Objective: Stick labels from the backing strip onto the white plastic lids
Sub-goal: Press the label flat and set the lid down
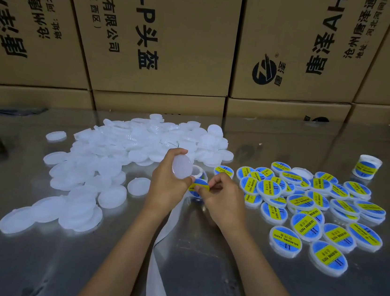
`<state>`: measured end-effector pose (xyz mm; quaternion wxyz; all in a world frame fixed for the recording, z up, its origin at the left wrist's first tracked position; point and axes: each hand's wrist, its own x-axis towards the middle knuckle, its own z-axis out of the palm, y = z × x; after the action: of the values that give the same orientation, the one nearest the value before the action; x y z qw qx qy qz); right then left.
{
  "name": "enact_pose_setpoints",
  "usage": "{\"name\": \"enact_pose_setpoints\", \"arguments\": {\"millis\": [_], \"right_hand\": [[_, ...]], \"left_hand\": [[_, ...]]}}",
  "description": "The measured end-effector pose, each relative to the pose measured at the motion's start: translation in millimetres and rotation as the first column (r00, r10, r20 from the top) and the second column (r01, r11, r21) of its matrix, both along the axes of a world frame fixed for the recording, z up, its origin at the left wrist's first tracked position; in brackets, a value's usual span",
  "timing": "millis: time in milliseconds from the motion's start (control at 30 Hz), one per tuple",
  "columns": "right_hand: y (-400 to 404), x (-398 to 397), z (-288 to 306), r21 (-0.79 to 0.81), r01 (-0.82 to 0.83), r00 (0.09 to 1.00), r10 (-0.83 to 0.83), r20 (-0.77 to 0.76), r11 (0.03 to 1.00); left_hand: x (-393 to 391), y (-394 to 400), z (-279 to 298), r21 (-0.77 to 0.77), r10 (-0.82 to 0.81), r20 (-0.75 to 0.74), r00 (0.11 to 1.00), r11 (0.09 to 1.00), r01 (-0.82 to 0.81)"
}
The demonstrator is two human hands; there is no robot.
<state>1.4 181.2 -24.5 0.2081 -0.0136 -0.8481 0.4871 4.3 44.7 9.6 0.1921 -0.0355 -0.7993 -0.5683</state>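
Soft, even overhead light leaves the steel bench point(198, 271) with dull glare and hazy reflections of the cardboard cartons point(166, 33) behind it, the cartons' edges lean and bow outward from wide-angle distortion, and focus softens toward the bench's near corners.

Table layout as I see it from the head camera.

I note the heap of bare lids point(118, 160) on the table point(197, 283) to my left, the labelled lids point(316, 209) spread to my right. Between them my left hand point(168, 184) holds one lid point(181, 167), my right hand point(223, 200) just beside it at a label point(199, 186). The backing strip point(161, 254) trails toward me between my forearms. A label roll point(368, 167) stands behind the labelled lids. Cartons point(163, 33) are stacked behind the table.
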Motion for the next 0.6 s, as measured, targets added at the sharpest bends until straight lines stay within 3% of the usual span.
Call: {"name": "enact_pose_setpoints", "arguments": {"millis": [267, 600], "right_hand": [[-2, 10, 6, 0.066, -0.025, 0.992, 0.032, -0.118, 0.998], [-1, 18, 9, 0.069, -0.184, 0.983, 0.183, 0.026, 0.98]], "left_hand": [[-4, -5, -2, 0.002, -0.034, -0.015, 0.999, 0.999, 0.034], [-8, -6, -6, 0.019, -0.022, -0.005, 1.0, 1.0, 0.022]]}}
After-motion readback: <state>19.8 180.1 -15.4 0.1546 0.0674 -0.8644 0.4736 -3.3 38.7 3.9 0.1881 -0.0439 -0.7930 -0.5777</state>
